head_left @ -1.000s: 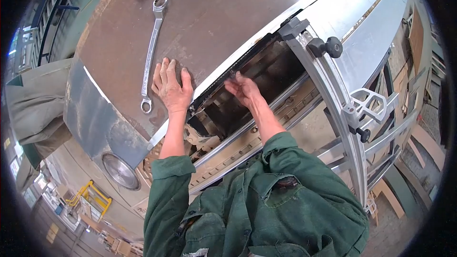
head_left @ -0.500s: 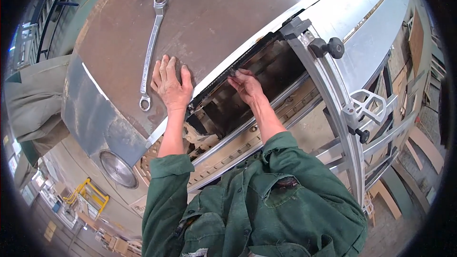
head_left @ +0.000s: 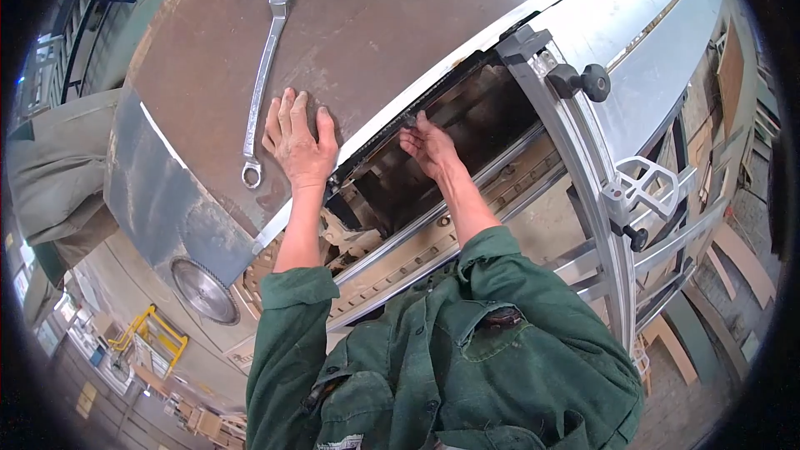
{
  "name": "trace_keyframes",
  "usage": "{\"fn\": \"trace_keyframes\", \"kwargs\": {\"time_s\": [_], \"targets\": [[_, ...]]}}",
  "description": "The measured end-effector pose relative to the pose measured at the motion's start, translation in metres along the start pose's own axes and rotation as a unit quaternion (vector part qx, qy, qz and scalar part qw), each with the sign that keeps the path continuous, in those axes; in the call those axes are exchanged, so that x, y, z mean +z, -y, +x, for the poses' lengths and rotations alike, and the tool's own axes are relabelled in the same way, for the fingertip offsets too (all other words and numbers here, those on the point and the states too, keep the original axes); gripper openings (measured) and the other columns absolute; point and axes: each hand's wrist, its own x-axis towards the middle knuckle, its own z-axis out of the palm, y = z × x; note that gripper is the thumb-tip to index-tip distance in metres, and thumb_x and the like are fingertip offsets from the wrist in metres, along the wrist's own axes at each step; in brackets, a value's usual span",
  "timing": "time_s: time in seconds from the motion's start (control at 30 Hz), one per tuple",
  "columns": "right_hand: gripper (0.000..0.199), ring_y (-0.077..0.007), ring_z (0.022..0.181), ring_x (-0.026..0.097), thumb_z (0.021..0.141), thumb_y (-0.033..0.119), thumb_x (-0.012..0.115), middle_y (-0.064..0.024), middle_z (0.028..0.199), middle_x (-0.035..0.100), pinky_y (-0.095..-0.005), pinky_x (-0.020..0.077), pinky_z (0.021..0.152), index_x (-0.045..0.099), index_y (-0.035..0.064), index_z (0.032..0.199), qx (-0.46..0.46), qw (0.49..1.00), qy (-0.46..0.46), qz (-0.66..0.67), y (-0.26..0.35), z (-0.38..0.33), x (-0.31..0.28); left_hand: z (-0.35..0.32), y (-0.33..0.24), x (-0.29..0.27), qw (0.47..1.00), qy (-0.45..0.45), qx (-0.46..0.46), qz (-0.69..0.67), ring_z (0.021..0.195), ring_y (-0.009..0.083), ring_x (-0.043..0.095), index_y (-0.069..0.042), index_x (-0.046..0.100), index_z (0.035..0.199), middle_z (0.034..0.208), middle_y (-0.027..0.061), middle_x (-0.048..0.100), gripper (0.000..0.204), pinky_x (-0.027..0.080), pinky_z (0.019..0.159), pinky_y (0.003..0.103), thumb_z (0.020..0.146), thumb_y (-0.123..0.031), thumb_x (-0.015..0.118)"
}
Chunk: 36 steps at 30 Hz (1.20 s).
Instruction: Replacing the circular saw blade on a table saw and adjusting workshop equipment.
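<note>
My left hand (head_left: 300,146) lies flat on the brown tabletop (head_left: 367,50), fingers stretched out and thumb apart. Just to its left rests a long double-ended ring spanner (head_left: 263,79), silver and free of any hand. My right hand (head_left: 431,148) reaches into the dark open gap (head_left: 492,112) along the table's near edge. Its thumb and fingers are pinched at the black edge strip (head_left: 383,135), by a small dark part that is too hidden to name.
An aluminium crosscut fence (head_left: 575,158) with black knobs spans the gap on my right. A circular saw blade (head_left: 204,290) leans at the lower left. Another person's trousers (head_left: 67,167) show at the far left. Board offcuts (head_left: 742,262) lie on the right.
My right hand's fingers have shifted slightly at the edge strip, with the thumb raised a little. The view has moved slightly; my left hand stays flat on the tabletop.
</note>
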Motion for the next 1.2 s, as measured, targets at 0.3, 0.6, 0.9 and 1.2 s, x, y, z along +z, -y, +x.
{"fn": "trace_keyframes", "kwargs": {"time_s": [0.3, 0.6, 0.9, 1.2], "targets": [[0.054, -0.0142, 0.064, 0.062, 0.100, 0.054, 0.046, -0.0065, 0.077, 0.064, -0.0265, 0.0559, 0.057, 0.061, 0.0016, 0.097, 0.071, 0.997, 0.002, -0.004, 0.003, 0.008, -0.003, 0.000, 0.000, 0.001, 1.000, 0.006, -0.003, -0.002, 0.134, 0.0286, 0.044, -0.014, 0.062, 0.125, 0.139, 0.0045, 0.056, 0.041, 0.030, 0.109, 0.047, 0.087, -0.030, 0.065], [0.057, -0.0120, 0.049, 0.046, 0.101, 0.060, 0.039, -0.0007, 0.062, 0.054, -0.0255, 0.0407, 0.044, 0.052, 0.0095, 0.077, 0.113, 0.993, -0.019, 0.009, 0.002, 0.003, 0.013, -0.002, 0.003, 0.000, 1.000, 0.002, 0.001, -0.004, 0.133, 0.0287, 0.044, -0.014, 0.062, 0.124, 0.139, 0.0045, 0.056, 0.040, 0.029, 0.109, 0.048, 0.087, -0.029, 0.065], [0.058, -0.0102, 0.048, 0.042, 0.098, 0.063, 0.040, 0.0020, 0.061, 0.048, -0.0239, 0.0357, 0.043, 0.052, 0.0095, 0.082, 0.128, 0.991, -0.036, 0.005, -0.001, 0.002, 0.015, -0.006, -0.002, 0.001, 1.000, -0.016, 0.011, 0.008, 0.132, 0.0300, 0.046, -0.013, 0.062, 0.123, 0.137, 0.0065, 0.057, 0.038, 0.030, 0.109, 0.051, 0.089, -0.030, 0.063], [0.049, -0.0153, 0.048, 0.052, 0.101, 0.054, 0.044, -0.0053, 0.066, 0.058, -0.0288, 0.0458, 0.042, 0.050, 0.0089, 0.083, 0.130, 0.987, -0.011, 0.098, -0.003, 0.013, 0.008, -0.008, -0.005, 0.005, 0.999, -0.022, 0.028, 0.018, 0.132, 0.0303, 0.047, -0.011, 0.062, 0.122, 0.136, 0.0080, 0.059, 0.037, 0.032, 0.108, 0.050, 0.090, -0.029, 0.063]]}}
